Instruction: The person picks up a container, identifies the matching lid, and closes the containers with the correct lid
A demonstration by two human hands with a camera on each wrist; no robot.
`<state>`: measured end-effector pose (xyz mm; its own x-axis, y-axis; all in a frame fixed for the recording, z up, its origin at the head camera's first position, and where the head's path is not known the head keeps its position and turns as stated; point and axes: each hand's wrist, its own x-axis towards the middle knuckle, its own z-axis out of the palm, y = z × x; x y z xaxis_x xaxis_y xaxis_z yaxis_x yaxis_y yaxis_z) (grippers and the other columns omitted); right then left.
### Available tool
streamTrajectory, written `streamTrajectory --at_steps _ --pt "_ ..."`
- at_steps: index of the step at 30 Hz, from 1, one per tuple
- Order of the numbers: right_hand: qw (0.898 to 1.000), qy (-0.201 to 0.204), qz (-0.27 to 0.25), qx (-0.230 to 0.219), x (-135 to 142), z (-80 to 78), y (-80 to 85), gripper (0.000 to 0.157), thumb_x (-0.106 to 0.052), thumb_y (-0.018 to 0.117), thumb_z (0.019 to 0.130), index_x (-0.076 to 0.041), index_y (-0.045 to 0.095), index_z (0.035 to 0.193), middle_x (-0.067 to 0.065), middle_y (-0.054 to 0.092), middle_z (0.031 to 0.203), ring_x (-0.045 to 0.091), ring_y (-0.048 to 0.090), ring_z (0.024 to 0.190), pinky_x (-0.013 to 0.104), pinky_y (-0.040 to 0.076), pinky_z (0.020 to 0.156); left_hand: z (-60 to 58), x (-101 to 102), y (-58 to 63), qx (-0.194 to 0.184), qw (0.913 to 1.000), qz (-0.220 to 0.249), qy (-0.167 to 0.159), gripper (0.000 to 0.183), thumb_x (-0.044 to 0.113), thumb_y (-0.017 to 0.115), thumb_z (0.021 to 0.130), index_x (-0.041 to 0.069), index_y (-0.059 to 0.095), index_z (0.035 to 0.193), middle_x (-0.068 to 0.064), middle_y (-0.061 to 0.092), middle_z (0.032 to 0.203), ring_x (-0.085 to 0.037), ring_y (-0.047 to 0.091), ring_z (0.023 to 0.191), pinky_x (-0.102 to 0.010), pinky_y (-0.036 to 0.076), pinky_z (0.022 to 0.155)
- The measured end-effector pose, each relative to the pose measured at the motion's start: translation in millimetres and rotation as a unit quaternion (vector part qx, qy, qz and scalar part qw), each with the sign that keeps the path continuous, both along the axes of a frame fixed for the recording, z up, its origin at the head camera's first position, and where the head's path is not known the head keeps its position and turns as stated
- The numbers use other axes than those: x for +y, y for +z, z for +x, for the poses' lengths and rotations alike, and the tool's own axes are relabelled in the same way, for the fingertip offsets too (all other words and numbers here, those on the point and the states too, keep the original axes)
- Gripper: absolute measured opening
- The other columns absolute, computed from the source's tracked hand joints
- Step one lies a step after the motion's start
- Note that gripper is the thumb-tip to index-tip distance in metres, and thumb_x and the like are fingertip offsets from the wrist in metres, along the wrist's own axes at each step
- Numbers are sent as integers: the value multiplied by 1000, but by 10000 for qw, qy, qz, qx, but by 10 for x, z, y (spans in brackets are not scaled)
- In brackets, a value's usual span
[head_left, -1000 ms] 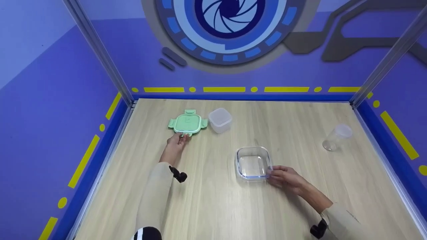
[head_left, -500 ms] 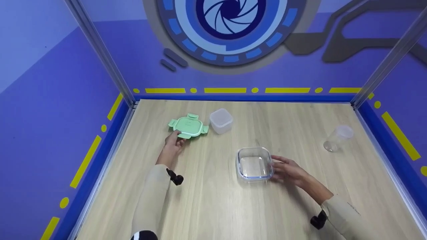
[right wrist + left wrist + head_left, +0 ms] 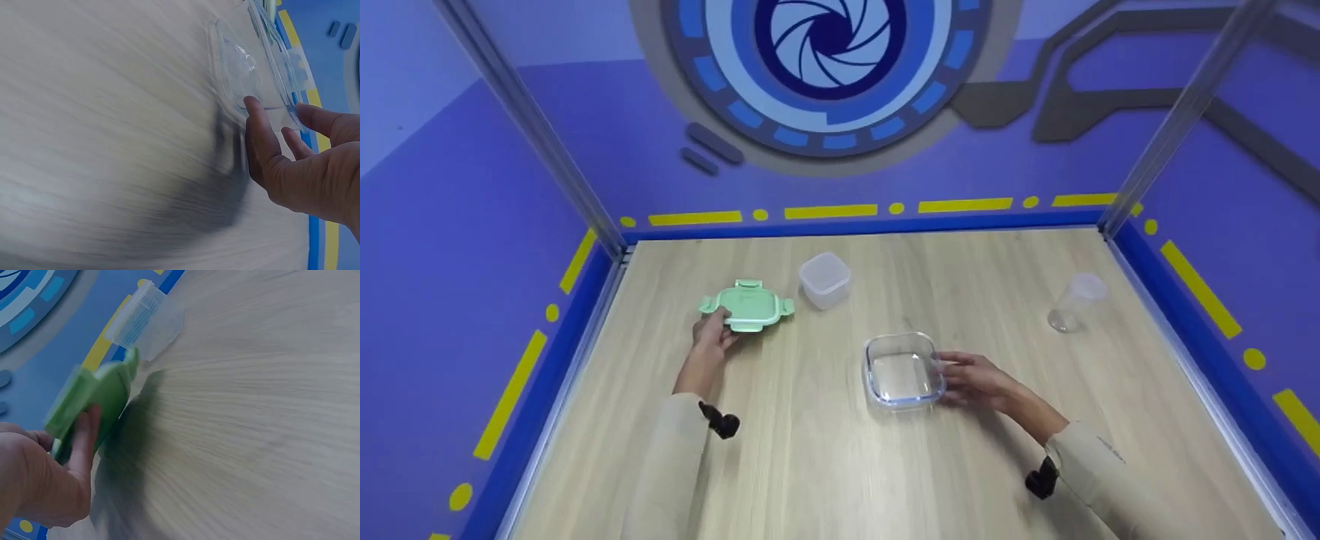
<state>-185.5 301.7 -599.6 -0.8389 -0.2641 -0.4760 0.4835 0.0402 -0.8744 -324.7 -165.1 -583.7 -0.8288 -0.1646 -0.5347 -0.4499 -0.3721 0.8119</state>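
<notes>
My left hand [image 3: 711,334] pinches the near left corner of a green snap-on lid [image 3: 750,306], thumb on top and fingers beneath. In the left wrist view the lid [image 3: 109,391] is tilted above the table, with its shadow on the wood. A square clear glass container [image 3: 904,397] stands upright without a cover near the table's middle. My right hand [image 3: 979,381] is at its right wall, fingers loosely extended and fingertips right at the glass. In the right wrist view the thumb and fingers [image 3: 261,132] are spread beside the container [image 3: 242,67].
A small translucent square tub [image 3: 825,281] stands just right of the lid. Toward the right side is a clear cylindrical jar [image 3: 1076,304] with a whitish top. Blue panels [image 3: 840,187] close off the wooden table [image 3: 810,450] at the back and both sides.
The left hand has drawn the green lid nearer and left, its thumb now over the lid's corner. The right hand's fingers have loosened slightly at the glass container. The head view has shifted.
</notes>
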Motion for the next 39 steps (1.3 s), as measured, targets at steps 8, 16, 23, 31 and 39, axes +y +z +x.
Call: streamTrajectory --at_steps 8,16,23,31,39 --pt "10000 -9 40 17 23 -40 19 60 -17 59 104 7 35 153 5 74 112 12 71 97 27 61 82 82 -100 51 33 9998 183 -69 16 5 54 97 7 45 84 5 42 61 -7 34 51 -21 31 46" --pt "9999 55 44 148 114 -56 13 62 -15 58 104 10 32 154 6 73 119 13 71 101 29 61 85 144 -8 203 502 9972 414 -370 23 -5 46 90 7 42 71 5 40 59 -6 33 50 -19 30 45" --pt "9999 23 103 4 79 -67 17 65 -21 62 103 7 33 155 10 71 124 16 72 106 30 61 88 283 0 377 969 9746 1756 -999 36 2 37 104 -4 42 139 -11 58 134 -10 59 125 -21 53 97" --pt "9998 171 41 25 12 -46 -21 65 -20 60 104 8 32 155 15 70 129 18 72 109 33 61 91 549 84 571 1798 9468 1548 -2176 53 15 27 112 -3 13 161 -24 25 166 -33 27 154 -45 38 119" --pt "9998 148 -90 -16 -5 -32 -26 66 -20 62 103 7 33 155 9 73 122 15 72 105 30 61 87 797 405 614 1856 9416 -358 -2785 48 15 36 109 -7 35 151 -29 50 147 -26 61 126 -27 58 89"
